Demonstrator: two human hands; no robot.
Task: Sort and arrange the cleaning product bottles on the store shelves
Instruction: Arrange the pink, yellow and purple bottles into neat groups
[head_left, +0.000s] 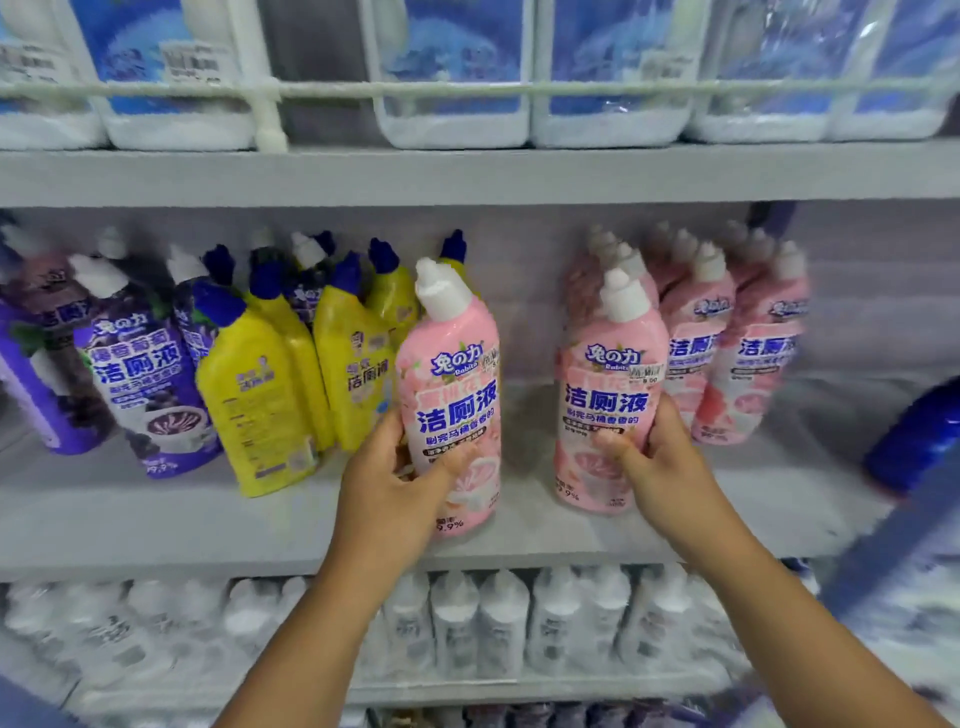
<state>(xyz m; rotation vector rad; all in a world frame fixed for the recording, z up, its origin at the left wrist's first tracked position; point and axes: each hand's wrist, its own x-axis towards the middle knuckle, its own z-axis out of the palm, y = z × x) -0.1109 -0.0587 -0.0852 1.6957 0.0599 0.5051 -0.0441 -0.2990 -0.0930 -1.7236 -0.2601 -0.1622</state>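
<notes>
Grey shelf (156, 525): hands grip two pink bottles (457, 395)

Each hand grips a pink bottle on the middle shelf (156, 525). The left hand (400, 483) wraps the lower body of the left pink bottle (452, 395), which tilts beside the yellow bottles (270, 374). The right hand (654, 457) holds the right pink bottle (608, 384) at the front of the pink rows (727, 338). Purple bottles (135, 379) stand far left. White bottles (478, 623) fill the shelf below; blue-labelled jugs (452, 67) line the shelf above. A blue bottle (919, 441) shows at the right edge.
</notes>
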